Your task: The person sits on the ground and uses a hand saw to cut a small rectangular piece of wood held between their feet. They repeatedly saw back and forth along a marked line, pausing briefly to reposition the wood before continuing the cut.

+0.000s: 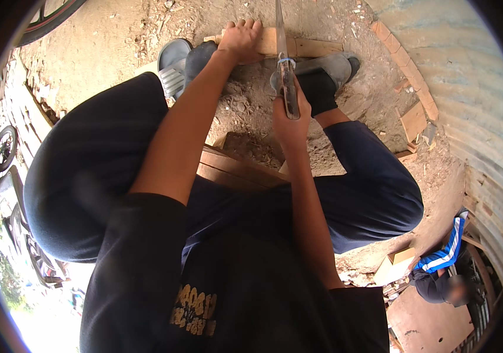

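Note:
My left hand (242,42) grips a light-brown piece of wood (270,41), its fingers bent over the far edge. The wood lies crosswise between my feet, just beyond the sandals. Closed around a dark, worn handle, my right hand (294,117) holds what looks like a hand saw (282,44). Its long narrow blade points away from me, seen nearly edge-on, and passes over the wood to the right of my left hand. A pale blue tie wraps the handle's front end. The blade's teeth cannot be made out, nor whether it touches the wood.
Grey sandals (173,56) are on my feet. Below my hands lies a wooden board (236,170). A corrugated metal wall (469,76) with a brick row (404,67) stands right. A wheel (51,20) is at far left, a motorcycle (13,200) at left. Another person (442,279) is lower right.

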Motion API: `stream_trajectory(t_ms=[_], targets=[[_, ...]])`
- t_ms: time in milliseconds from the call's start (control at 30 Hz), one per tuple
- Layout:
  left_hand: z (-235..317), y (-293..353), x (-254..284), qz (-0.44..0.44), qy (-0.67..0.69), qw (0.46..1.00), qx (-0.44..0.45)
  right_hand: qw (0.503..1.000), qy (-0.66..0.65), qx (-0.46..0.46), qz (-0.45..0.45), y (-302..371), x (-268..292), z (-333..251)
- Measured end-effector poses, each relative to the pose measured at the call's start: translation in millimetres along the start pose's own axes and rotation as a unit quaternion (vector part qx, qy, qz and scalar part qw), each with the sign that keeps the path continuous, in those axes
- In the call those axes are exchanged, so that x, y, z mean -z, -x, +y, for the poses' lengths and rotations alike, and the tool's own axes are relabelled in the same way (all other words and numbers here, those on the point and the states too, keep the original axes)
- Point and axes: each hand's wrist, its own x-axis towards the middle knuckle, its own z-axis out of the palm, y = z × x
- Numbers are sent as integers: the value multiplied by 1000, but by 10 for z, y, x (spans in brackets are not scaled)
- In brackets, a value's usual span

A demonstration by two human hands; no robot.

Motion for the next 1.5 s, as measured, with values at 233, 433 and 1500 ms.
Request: stream_trajectory(t_ms=[233,433,1500], targets=[[-6,75,-30,26,-2,1000,8,966,61,218,122,222,-218,632],[12,90,-45,63,24,998,-4,990,-4,121,66,-29,-143,468],[19,73,-39,95,47,994,-17,998,32,37,34,-153,-191,64]])
